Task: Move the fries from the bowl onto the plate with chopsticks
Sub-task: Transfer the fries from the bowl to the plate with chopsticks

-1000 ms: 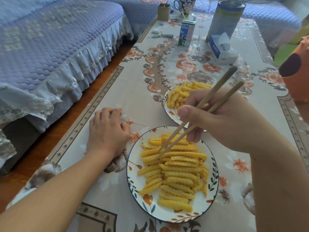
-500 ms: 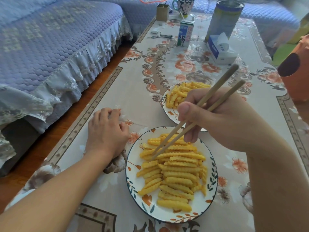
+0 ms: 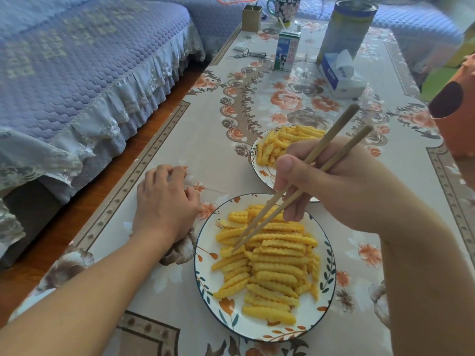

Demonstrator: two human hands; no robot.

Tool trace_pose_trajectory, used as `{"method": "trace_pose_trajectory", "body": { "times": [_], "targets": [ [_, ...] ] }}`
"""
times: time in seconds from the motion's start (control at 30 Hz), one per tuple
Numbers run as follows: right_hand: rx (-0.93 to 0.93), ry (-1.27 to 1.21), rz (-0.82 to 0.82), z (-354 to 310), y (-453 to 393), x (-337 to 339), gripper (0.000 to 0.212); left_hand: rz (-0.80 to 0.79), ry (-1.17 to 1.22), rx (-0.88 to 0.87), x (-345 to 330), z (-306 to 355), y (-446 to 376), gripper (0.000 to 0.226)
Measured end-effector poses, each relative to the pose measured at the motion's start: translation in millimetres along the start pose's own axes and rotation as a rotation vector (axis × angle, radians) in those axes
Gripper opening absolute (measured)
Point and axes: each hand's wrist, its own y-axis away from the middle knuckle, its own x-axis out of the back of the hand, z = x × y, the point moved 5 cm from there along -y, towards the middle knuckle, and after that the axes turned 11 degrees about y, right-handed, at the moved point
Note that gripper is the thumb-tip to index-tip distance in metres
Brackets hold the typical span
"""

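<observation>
Nearest, the plate [image 3: 205, 255]: a round, glossy white ceramic piece with a dark rim and painted leaves, set on the counter [image 3: 159, 119]. It carries a loose heap of fries [image 3: 272, 263], crinkle-cut, ridged, pale yellow, lying mostly crosswise.

Left of the plate: left hand [image 3: 164, 201], resting knuckles-up on the counter, its fingers [image 3: 177, 173] curled loosely under and holding nothing.

Above the plate's far edge: right hand [image 3: 341, 181], its fingers [image 3: 285, 168] pinching a pair of chopsticks [image 3: 295, 191]. These are straight, tan, matte, likely wood or bamboo. The tips are close together and lie down among the fries on the plate's left side; whether a fry sits between them cannot be told.

Handling note, as judgement: the step looks like setting a fry down. It would go best by parting the tips a little and lifting straight up, so ridged neighbours are not dragged off the heap.

Just beyond the plate: the bowl [image 3: 259, 170], same painted ware, partly hidden by the right hand, with more fries inside; the transfer is well along but unfinished.

Beyond the bowl: a soft tissue pack [image 3: 339, 75], a small milk carton [image 3: 286, 51], a tall cylindrical tin [image 3: 347, 27] and a floral mug [image 3: 284, 7], all on the counter's flower-printed, smooth covering.
</observation>
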Motion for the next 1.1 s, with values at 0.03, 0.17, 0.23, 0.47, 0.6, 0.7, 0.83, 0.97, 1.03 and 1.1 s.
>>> {"method": "trace_pose_trajectory", "body": {
  "times": [0.03, 0.17, 0.23, 0.47, 0.6, 0.7, 0.83, 0.97, 1.03, 1.1],
  "targets": [
    [-0.001, 0.003, 0.002, 0.0, -0.1, 0.0, 0.034, 0.005, 0.001, -0.005, 0.1, -0.1, -0.1, 0.035],
    [-0.007, -0.002, -0.009, 0.0, 1.1, -0.1, 0.033, 0.008, -0.001, -0.01, -0.1, 0.1, -0.5, 0.037],
    [-0.014, 0.013, -0.018, 0.0, 1.4, -0.4, 0.034, 0.013, 0.0, -0.009, 0.8, 1.2, -0.5, 0.042],
    [-0.019, 0.054, -0.056, -0.6, 1.7, -2.2, 0.041, 0.018, -0.001, -0.009, -0.1, 0.2, 0.0, 0.036],
    [-0.004, 0.053, -0.056, -2.7, 3.8, 0.1, 0.043, 0.013, -0.005, -0.009, -0.6, -0.1, -0.5, 0.036],
    [-0.009, 0.071, -0.066, -2.0, 4.0, -0.3, 0.039, 0.012, -0.005, -0.011, -0.6, -0.1, -0.5, 0.036],
    [-0.019, 0.081, -0.072, -0.4, 3.2, -1.4, 0.039, 0.018, -0.006, -0.015, -0.3, 0.4, -0.7, 0.035],
    [-0.028, 0.017, -0.024, 1.2, 1.6, 1.2, 0.042, 0.022, -0.006, -0.017, -0.1, 0.2, -0.7, 0.034],
    [-0.038, -0.008, -0.002, 2.8, 0.6, 2.4, 0.04, 0.019, 0.001, -0.017, 0.0, 0.1, -0.6, 0.034],
    [-0.045, -0.01, 0.016, 3.5, 0.1, 3.1, 0.04, 0.021, 0.002, -0.019, 0.3, 0.4, -0.6, 0.034]
  ]
}}
